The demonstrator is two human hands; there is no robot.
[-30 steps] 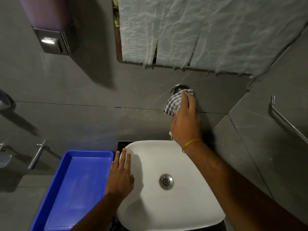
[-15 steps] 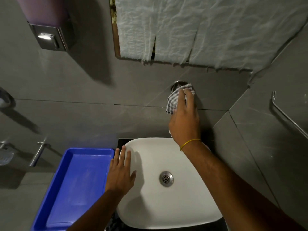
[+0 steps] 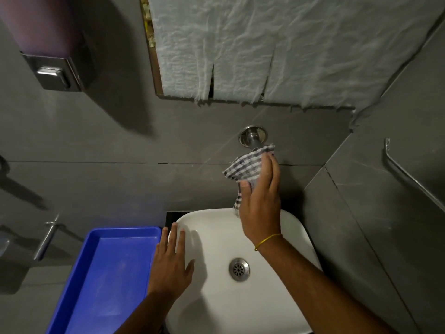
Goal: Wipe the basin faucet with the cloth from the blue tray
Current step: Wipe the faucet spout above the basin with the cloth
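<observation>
The basin faucet (image 3: 253, 137) is a chrome spout on a round wall plate above the white basin (image 3: 216, 295). My right hand (image 3: 261, 201) holds a grey-and-white checked cloth (image 3: 245, 168) wrapped over the spout's outer part, so only the plate and the spout's root show. One corner of the cloth hangs down toward the basin rim. My left hand (image 3: 172, 266) lies flat with fingers spread on the basin's left rim. Beside it on the left lies the blue tray (image 3: 106, 280), with nothing in it.
A soap dispenser (image 3: 51, 66) hangs on the grey wall at upper left. A mirror covered with crumpled white paper (image 3: 277, 49) hangs above the faucet. A metal rail (image 3: 414, 179) runs along the right wall. More chrome fittings (image 3: 48, 237) stick out at the left.
My right hand has slid the cloth down the spout away from the wall, which uncovered the chrome wall plate. The left hand has stayed on the basin rim.
</observation>
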